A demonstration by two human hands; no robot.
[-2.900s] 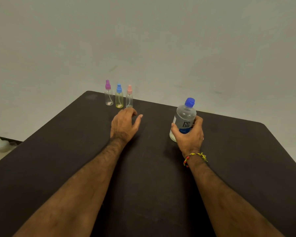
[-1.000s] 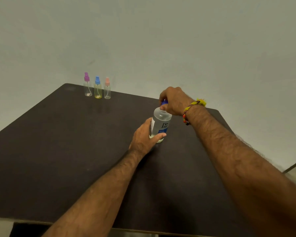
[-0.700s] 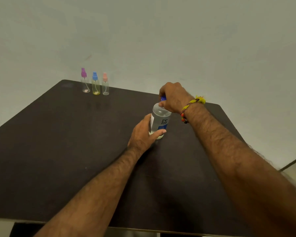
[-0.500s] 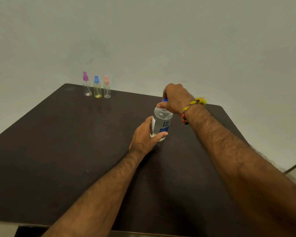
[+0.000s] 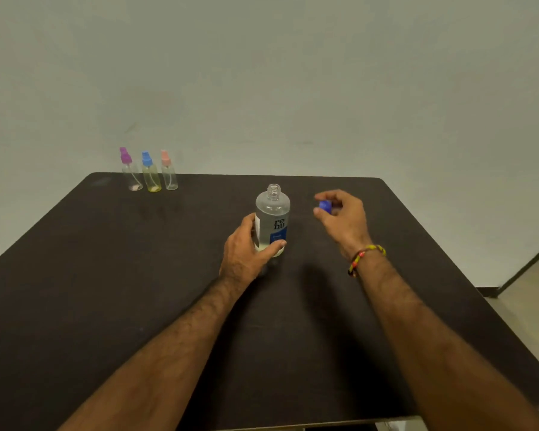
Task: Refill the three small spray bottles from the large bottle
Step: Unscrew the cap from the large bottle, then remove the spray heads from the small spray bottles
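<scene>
One large bottle (image 5: 272, 219) stands uncapped mid-table, clear liquid inside, its base gripped by the left hand (image 5: 246, 253). Right hand (image 5: 343, 219) pinches the blue cap (image 5: 325, 205) beside it. Three small spray bottles (image 5: 150, 172), nearly empty, line the dark table (image 5: 106, 290) at its far left edge.

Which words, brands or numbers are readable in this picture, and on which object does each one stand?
"re-nu": dark letters in two lines, "re" above "nu", on the white label of the large clear plastic bottle, which the left hand holds.
Small print on the blue band under it: too blurred to read.
Three small clear spray bottles and small blue cap: no text visible.
</scene>
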